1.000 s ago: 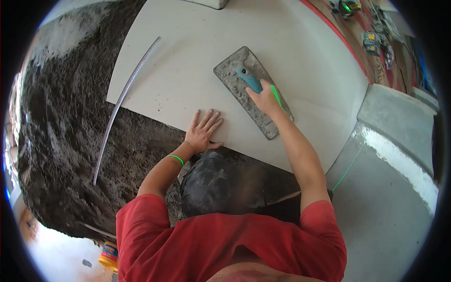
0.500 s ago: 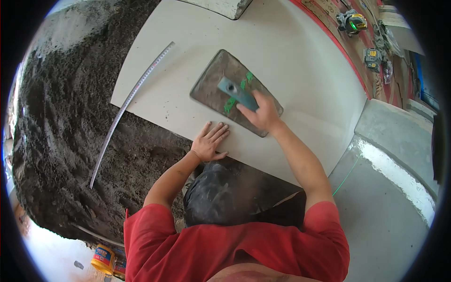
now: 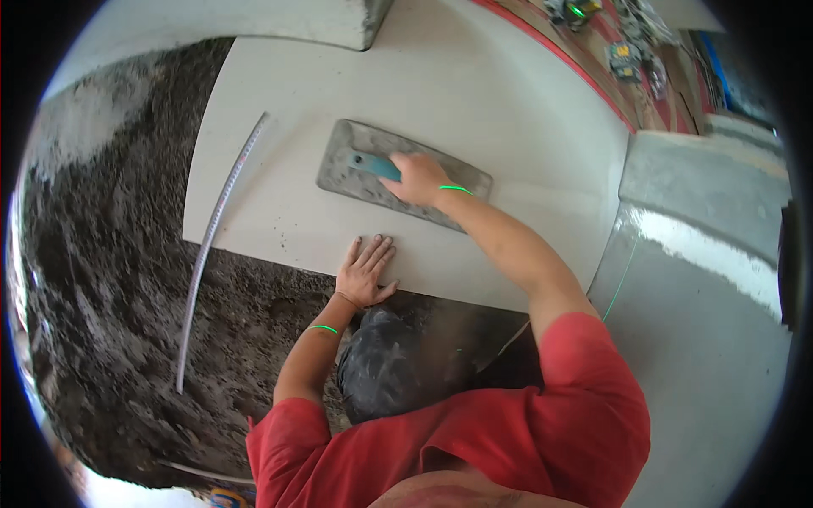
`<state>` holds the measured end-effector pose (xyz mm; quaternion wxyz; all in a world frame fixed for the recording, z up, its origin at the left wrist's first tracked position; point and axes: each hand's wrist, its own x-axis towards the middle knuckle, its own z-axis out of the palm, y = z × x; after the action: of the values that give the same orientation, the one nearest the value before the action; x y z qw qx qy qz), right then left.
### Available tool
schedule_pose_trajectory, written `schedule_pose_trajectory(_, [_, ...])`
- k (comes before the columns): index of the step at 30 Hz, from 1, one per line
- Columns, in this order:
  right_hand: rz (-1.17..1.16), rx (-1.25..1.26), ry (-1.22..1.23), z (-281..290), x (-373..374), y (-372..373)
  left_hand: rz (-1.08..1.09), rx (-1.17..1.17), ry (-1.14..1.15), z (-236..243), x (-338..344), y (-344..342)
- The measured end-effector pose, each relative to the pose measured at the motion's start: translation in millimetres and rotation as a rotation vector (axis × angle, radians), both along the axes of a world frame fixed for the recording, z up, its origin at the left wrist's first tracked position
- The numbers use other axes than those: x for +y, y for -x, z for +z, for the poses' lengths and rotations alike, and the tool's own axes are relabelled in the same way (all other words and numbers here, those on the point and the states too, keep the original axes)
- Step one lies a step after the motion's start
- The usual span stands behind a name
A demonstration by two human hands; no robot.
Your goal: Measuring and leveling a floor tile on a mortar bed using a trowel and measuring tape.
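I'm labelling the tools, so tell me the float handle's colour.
The handle in the right hand is teal; the head view shows it.

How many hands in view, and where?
2: the right hand grips the teal handle of the flat rectangular tool; the left hand rests spread on the pale slab near its edge. No others visible.

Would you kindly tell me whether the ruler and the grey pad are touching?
Apart: the head view plainly shows a stretch of white slab between the ruler and the grey pad.
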<state>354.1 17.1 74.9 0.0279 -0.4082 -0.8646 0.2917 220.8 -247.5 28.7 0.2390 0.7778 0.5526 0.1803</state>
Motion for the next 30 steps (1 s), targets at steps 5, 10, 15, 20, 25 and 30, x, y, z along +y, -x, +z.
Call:
schedule_pose_trajectory(5, [0.003,0.181,0.072,30.5,-2.7,6.9,0.038,0.028,0.031,-6.6,-10.6,6.6])
schedule_pose_trajectory(10, [-0.019,-0.015,0.073,4.7,-5.5,-45.4,0.016,0.089,0.004,6.2,2.4,-3.0])
schedule_pose_trajectory(15, [-0.213,0.047,0.023,-5.1,0.2,-120.5,-0.059,0.103,0.0,3.7,4.0,-27.8])
schedule_pose_trajectory(20, [-0.568,0.011,0.082,-8.4,-46.2,-291.8,-0.222,0.337,0.102,25.9,1.6,-44.4])
schedule_pose_trajectory(25, [-0.984,0.008,-0.026,-14.3,-118.7,-444.7,-0.86,0.543,0.229,65.7,58.8,-77.8])
schedule_pose_trajectory(30, [-1.296,0.07,0.149,-11.4,-163.1,-518.1,-0.914,0.593,0.225,74.5,51.0,-194.3])
